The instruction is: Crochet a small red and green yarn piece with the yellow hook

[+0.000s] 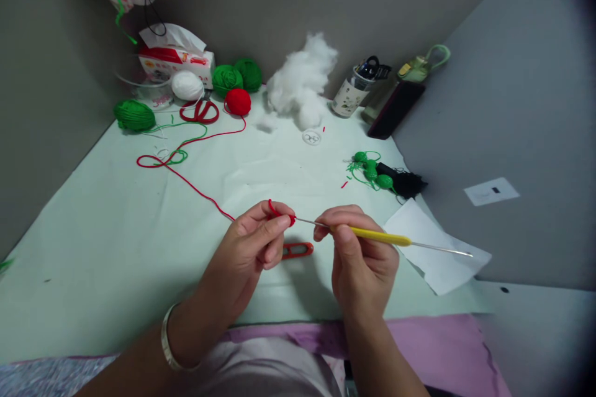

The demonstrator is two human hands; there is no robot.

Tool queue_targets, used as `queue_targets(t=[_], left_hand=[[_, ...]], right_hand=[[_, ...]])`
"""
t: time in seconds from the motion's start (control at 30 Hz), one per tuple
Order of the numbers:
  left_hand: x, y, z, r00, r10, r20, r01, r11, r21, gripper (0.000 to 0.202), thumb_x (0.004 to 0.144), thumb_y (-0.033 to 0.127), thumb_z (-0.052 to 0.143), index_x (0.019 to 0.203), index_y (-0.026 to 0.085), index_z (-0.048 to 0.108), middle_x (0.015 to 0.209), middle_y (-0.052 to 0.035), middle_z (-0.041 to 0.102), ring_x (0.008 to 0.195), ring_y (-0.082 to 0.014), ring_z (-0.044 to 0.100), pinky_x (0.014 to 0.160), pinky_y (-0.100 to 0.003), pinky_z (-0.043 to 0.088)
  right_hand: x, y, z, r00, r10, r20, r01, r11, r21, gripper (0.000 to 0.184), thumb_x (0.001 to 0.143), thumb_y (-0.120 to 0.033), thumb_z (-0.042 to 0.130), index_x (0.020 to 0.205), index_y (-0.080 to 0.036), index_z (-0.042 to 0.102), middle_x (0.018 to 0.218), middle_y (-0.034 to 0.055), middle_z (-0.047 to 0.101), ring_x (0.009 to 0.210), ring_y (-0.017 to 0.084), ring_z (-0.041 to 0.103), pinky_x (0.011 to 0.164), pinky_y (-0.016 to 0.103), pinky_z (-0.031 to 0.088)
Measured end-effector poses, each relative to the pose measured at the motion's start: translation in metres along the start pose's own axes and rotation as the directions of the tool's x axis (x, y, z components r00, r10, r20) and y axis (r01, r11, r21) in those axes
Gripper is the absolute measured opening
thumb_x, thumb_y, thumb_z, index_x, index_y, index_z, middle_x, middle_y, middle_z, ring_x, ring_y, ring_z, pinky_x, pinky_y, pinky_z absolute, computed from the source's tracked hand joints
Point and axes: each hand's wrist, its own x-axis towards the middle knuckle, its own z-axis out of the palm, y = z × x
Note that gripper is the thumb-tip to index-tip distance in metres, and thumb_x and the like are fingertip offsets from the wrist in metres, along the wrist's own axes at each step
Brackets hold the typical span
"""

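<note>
My left hand [254,245] pinches a small red crochet piece [284,217] between thumb and fingers. A red yarn strand [195,189] runs from it back across the pale green table [93,248] to a red yarn ball [238,101]. My right hand [361,254] grips a crochet hook with a yellow handle [379,236]; its metal tip meets the red piece. Both hands hover just above the table's near edge.
A small red thread snip [298,250] lies under my hands. Green yarn balls [134,115], a white ball [187,85], a tissue box [177,61], white stuffing [302,83], a cup [351,94], green crocheted bits [372,170] and white paper [433,248] surround the area.
</note>
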Motion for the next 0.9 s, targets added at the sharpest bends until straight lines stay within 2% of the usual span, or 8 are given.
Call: queue_targets(t=[0.6, 0.77, 0.9], left_hand=[[-0.0002, 0.0002, -0.0012, 1.0, -0.009, 0.018, 0.009, 1.0, 0.009, 0.015, 0.086, 0.026, 0.079, 0.087, 0.016, 0.068, 0.049, 0.0103, 0.044, 0.044, -0.0036, 0.028, 0.044, -0.016, 0.026], [-0.0003, -0.0023, -0.0015, 1.0, 0.017, 0.002, -0.017, 0.999, 0.051, 0.014, 0.088, 0.027, 0.078, 0.087, 0.017, 0.067, 0.049, 0.01, 0.044, 0.044, -0.0036, 0.031, 0.045, -0.016, 0.026], [0.0007, -0.0043, 0.0001, 0.994, 0.096, -0.045, -0.092, 0.993, 0.076, 0.017, 0.085, 0.027, 0.081, 0.084, 0.018, 0.066, 0.053, 0.0095, 0.047, 0.044, -0.0036, 0.034, 0.045, -0.017, 0.027]], right_hand=[[0.0006, 0.0014, 0.001, 0.999, -0.039, -0.013, 0.038, 0.998, -0.046, 0.016, 0.102, -0.021, 0.064, 0.099, -0.025, 0.078, 0.083, 0.0027, 0.07, 0.075, 0.018, 0.064, 0.062, 0.033, 0.053], [-0.0009, -0.0023, -0.0009, 0.989, -0.143, 0.03, 0.146, 0.978, -0.146, 0.021, 0.1, -0.012, 0.061, 0.102, -0.025, 0.078, 0.087, 0.0025, 0.074, 0.082, 0.019, 0.068, 0.069, 0.034, 0.056], [-0.0068, -0.0068, -0.0036, 0.949, -0.268, 0.164, 0.31, 0.888, -0.341, 0.031, 0.096, -0.006, 0.062, 0.115, -0.026, 0.076, 0.096, 0.0047, 0.077, 0.089, 0.021, 0.072, 0.071, 0.035, 0.06]])
